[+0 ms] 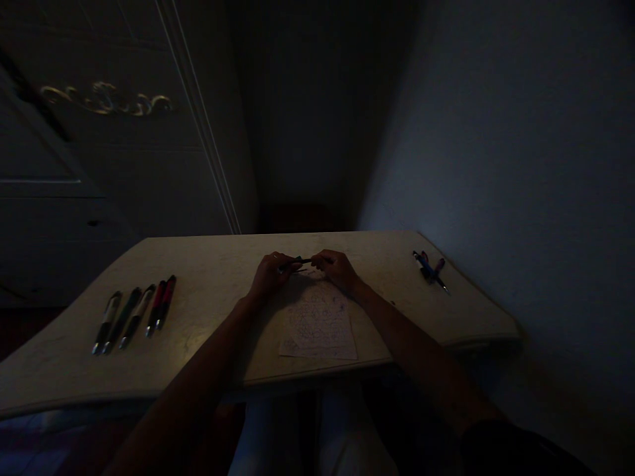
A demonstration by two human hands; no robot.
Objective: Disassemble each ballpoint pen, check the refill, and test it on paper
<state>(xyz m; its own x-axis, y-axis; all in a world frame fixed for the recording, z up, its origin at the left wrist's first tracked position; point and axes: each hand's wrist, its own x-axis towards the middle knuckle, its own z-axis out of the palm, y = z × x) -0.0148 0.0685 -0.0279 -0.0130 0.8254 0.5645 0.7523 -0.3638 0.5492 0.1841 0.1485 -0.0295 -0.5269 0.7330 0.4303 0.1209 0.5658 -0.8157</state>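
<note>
Both hands meet above the far end of a scribbled sheet of paper, in dim light. My left hand is closed on one end of a dark pen. The other end of the pen sits in the closed fingers of my right hand. A thin dark piece sticks out below the pen from my left fingers; its kind is too dark to tell. Whether the pen is whole or in parts between the hands cannot be made out.
At the left of the table lies a row of several pens, two of them red. A small heap of pens rests at the right. A wall borders the right side, a cabinet the left.
</note>
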